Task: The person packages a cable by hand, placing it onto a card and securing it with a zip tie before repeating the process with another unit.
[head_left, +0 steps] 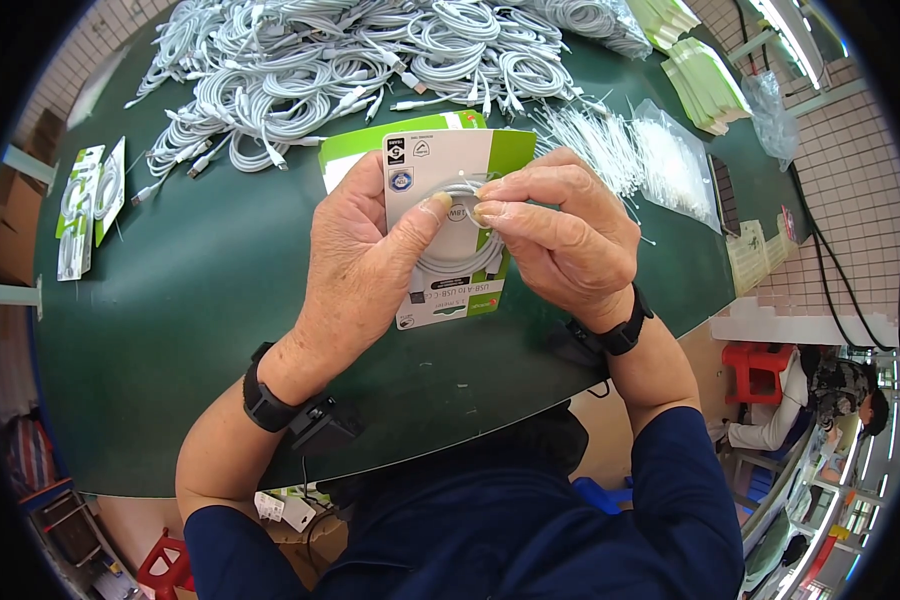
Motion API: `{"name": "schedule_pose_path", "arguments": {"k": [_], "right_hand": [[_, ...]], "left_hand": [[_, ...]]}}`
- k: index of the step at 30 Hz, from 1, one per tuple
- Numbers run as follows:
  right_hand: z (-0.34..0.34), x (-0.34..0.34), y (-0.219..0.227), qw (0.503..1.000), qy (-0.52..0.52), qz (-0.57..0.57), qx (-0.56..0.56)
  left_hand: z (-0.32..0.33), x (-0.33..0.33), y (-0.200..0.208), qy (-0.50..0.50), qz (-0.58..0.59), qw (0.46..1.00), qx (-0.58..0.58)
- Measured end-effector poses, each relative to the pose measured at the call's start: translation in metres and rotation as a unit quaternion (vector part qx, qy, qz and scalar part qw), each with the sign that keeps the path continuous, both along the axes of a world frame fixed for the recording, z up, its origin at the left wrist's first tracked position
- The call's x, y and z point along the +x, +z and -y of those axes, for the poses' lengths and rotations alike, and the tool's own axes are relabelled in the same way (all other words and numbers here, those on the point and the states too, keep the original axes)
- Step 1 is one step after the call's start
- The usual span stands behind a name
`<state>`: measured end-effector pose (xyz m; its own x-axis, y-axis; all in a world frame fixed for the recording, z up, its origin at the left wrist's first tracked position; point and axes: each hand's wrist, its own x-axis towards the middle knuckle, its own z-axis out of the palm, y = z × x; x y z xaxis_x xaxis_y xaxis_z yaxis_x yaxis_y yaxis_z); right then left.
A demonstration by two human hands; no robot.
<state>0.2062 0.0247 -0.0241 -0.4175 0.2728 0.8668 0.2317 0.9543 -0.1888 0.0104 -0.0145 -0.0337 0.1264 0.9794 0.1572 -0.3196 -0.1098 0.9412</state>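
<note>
My left hand grips a white and green packaging card upright over the table, its thumb pressing a coiled white USB cable against the card's face. The cable's dark-tipped plug hangs beside the lower left edge of the card. At the upper part of the coil, my right hand pinches with thumb and forefinger on a thin white cable tie, mostly hidden by the fingertips. Just behind the held card lies a stack of similar green and white cards.
Coiled cables are heaped along the far side of the dark green table. Loose white ties and a clear bag lie at right, below stacked green cards. Carded cables rest at far left.
</note>
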Motion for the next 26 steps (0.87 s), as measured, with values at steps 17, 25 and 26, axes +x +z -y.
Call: {"name": "schedule_pose_path", "arguments": {"k": [17, 25, 26], "right_hand": [[-0.0031, 0.0002, -0.0004, 0.999, -0.034, -0.022, 0.003], [-0.0027, -0.0012, 0.0015, 0.999, -0.038, 0.009, -0.009], [-0.0031, 0.0009, 0.0026, 0.999, -0.046, 0.014, -0.009]], "left_hand": [[0.0007, -0.0001, -0.0009, -0.012, -0.003, 1.000, -0.002], [0.0009, 0.0001, 0.0002, -0.016, -0.034, 0.999, 0.025], [0.0003, 0.0016, 0.0001, -0.018, -0.040, 0.998, 0.036]]}}
